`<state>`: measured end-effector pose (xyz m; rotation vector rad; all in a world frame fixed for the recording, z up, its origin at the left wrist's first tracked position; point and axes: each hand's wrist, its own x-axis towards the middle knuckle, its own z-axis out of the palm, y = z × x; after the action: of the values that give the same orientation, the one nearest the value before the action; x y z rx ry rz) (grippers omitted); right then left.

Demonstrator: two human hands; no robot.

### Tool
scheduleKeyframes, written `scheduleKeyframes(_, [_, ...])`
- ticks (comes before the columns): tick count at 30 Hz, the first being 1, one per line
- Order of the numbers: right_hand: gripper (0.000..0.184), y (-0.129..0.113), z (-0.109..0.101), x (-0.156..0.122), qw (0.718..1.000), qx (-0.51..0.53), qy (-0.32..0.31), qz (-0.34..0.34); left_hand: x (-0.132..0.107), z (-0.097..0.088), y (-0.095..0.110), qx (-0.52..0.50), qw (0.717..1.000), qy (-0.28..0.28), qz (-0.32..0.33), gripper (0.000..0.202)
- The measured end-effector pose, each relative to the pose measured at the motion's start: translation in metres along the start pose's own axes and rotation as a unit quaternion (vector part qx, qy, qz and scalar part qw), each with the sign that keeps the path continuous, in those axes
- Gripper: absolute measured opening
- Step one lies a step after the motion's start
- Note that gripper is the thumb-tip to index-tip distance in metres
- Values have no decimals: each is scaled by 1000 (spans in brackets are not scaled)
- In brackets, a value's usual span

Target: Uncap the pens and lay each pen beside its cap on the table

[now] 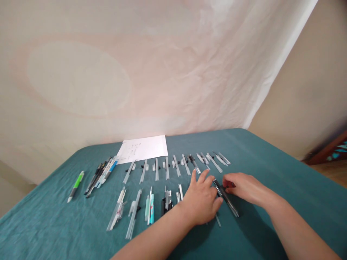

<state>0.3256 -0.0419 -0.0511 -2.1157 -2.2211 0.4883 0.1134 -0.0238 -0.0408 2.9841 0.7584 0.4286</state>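
Note:
My left hand (202,198) is spread palm down low over the cloth, its fingers apart, covering part of the near row of pen parts. No object shows in its grasp. Just right of it lies a dark, shiny pen (230,203), slanting toward me; whether it is one piece or several side by side I cannot tell. My right hand (241,186) is at the pen's upper right, fingers curled together around something small and dark that is mostly hidden. A thin clear piece (218,220) pokes out below my left hand.
A far row holds clear pen barrels (156,169) with small parts beside them. Nearer lie a turquoise pen (152,208) and another clear barrel (134,215). To the left are bundled pens (99,177) and a green-grey pen (76,186). White paper (151,145) lies at the back of the green cloth.

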Motion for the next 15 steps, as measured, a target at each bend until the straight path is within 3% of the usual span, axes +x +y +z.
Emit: scheduleKeyframes(15, [8, 0, 4, 2, 1000, 15, -5, -1, 0, 4, -3, -4, 1000, -12, -3, 40])
